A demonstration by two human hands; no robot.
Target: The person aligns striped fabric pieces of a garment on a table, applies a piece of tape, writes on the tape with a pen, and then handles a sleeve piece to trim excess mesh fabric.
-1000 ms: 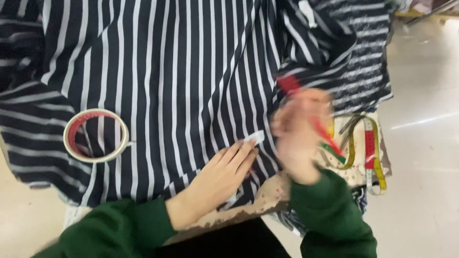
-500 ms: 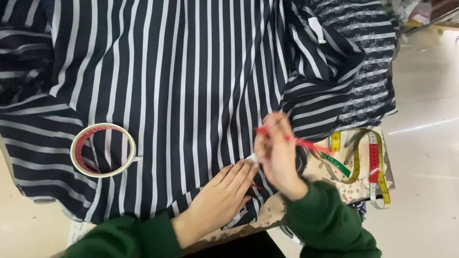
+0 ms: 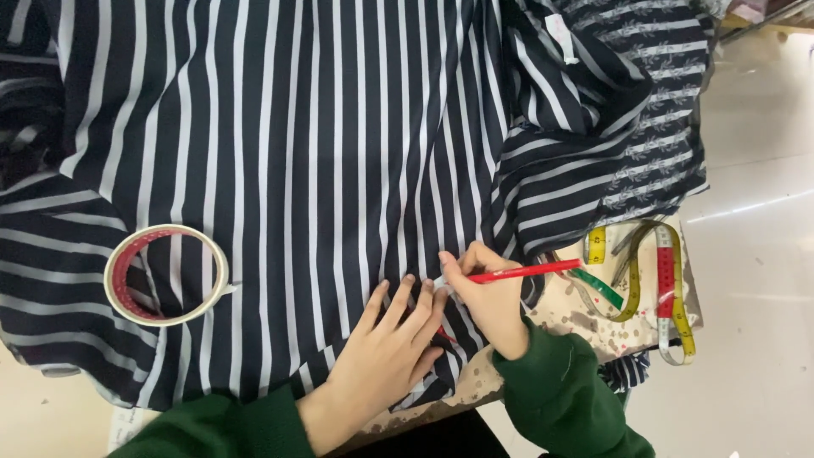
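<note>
Single head view, steeply down, close over table (image 3: pixel 593 318)

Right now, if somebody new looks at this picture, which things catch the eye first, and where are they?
First comes the dark striped fabric with white lines, spread over nearly the whole table. Near the bottom centre, the left hand lies flat on it, while the right hand holds a red pen with its tip at the cloth. A roll of tape rests on the fabric at the left, and a yellow measuring tape lies at the right edge.
</note>
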